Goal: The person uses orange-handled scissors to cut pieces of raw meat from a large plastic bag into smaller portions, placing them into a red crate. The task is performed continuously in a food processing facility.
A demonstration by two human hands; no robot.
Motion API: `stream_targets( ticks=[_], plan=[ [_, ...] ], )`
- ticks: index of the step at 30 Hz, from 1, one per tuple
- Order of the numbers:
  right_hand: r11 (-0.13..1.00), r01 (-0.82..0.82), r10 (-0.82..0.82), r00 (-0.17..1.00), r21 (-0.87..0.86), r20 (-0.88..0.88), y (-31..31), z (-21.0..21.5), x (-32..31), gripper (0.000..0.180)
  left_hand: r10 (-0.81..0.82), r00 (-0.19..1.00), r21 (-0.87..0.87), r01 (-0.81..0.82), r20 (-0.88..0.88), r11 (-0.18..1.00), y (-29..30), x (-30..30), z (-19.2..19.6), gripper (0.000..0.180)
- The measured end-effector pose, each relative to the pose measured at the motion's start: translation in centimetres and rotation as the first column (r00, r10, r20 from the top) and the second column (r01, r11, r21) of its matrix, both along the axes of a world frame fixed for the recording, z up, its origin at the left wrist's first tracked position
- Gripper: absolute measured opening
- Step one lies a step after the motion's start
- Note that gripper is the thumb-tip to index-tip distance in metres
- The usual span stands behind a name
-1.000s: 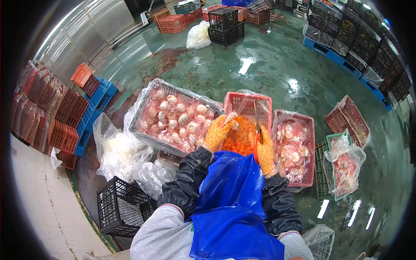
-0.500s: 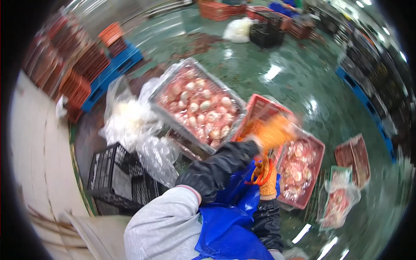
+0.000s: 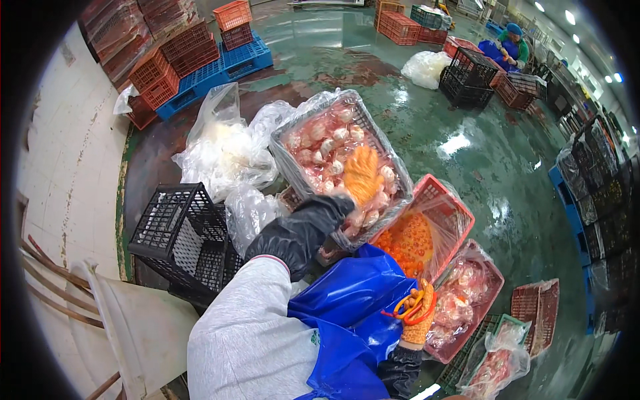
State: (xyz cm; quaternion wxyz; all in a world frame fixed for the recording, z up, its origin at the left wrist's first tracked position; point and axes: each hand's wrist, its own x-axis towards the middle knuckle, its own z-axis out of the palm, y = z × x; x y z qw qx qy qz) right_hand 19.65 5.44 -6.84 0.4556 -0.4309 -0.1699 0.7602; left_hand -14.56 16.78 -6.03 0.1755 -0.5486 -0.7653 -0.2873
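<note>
My left hand (image 3: 363,175), in an orange glove over a black sleeve, reaches forward and lies flat on pale pink pieces in a grey crate (image 3: 293,170) lined with clear plastic. My right hand (image 3: 417,319), also orange-gloved, is low beside my blue apron (image 3: 347,320), its fingers closed around orange and red loops that look like rubber bands (image 3: 405,307). Right of the grey crate stands a plastic-lined red crate (image 3: 453,203) with orange contents. Beyond that is another red crate (image 3: 490,270) holding bagged pink pieces.
An empty black crate (image 3: 177,233) stands at my left beside crumpled clear plastic bags (image 3: 223,153). Red crates and a blue pallet (image 3: 220,67) line the far left. Black crates (image 3: 467,77), a white sack (image 3: 427,67) and another person (image 3: 510,47) are far ahead on wet green floor.
My left hand has moved from the red crate over to the grey crate. My right hand has dropped back to the apron. The view has swung left.
</note>
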Motion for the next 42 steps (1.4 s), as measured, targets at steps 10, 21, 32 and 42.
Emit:
stream_targets(
  ticks=[10,21,32,42],
  plan=[
    [0.995,-0.086,0.076,0.98,0.049,0.185,-0.6,1.9,-0.8,0.037,0.105,0.92,-0.248,-0.21,-0.377,0.946,5.7,-10.5,-0.9,0.019],
    [0.779,-0.304,-0.235,0.67,0.549,0.704,0.7,5.8,-6.3,0.04,-0.468,-0.751,0.68,-0.035,0.466,0.733,-4.5,1.9,0.0,0.026],
    [0.747,-0.053,-0.369,0.796,0.662,0.48,0.8,5.1,-4.7,0.036,-0.227,-0.789,0.587,0.199,0.571,0.785,-8.2,15.1,4.5,0.012],
    [0.819,0.048,-0.245,0.931,0.572,0.272,0.3,7.4,-2.8,0.036,0.055,-0.659,0.445,0.565,0.75,0.695,-11.8,16.0,10.1,0.027]
  ],
)
